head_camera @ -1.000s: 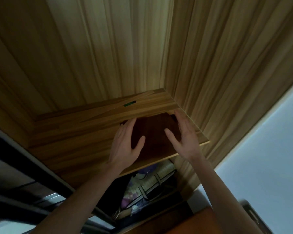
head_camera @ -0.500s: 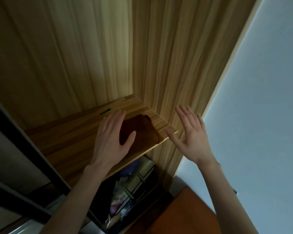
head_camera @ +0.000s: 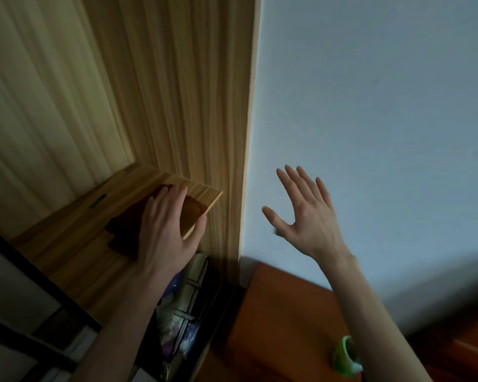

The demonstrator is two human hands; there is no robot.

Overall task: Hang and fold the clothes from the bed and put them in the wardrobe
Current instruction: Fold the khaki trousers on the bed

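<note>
Rails: dark rails [head_camera: 20, 274] cross the lower left corner, in front of the wardrobe.
Wardrobe: a wardrobe [head_camera: 177, 86] of pale striped wood fills the left half, seen from below and close up.
Shelf: a wooden shelf [head_camera: 75, 244] juts out from the wardrobe's inner corner, with a small green sticker [head_camera: 97, 201] on its surface.
Folded garment: a dark brown folded garment [head_camera: 127, 224] lies flat on the shelf, near the front right corner.
Left hand: the left hand [head_camera: 163, 232] rests palm down on the garment, fingers straight and together, thumb spread over the shelf's front edge; it grips nothing.
Below the shelf: a patterned bag or bundle with straps [head_camera: 182, 307] sits in the compartment under the shelf; details are dim.
Wall: a plain pale blue wall [head_camera: 370, 106] fills the right half.
Right hand: the right hand [head_camera: 307, 216] is raised in front of the wall, apart from the wardrobe, fingers spread and straight, holding nothing.
Cabinet: a reddish-brown wooden cabinet [head_camera: 282, 321] stands beside the wardrobe, under the right arm.
Green object: a blurred green object [head_camera: 345, 354] sits on the cabinet; what it is cannot be told.
</note>
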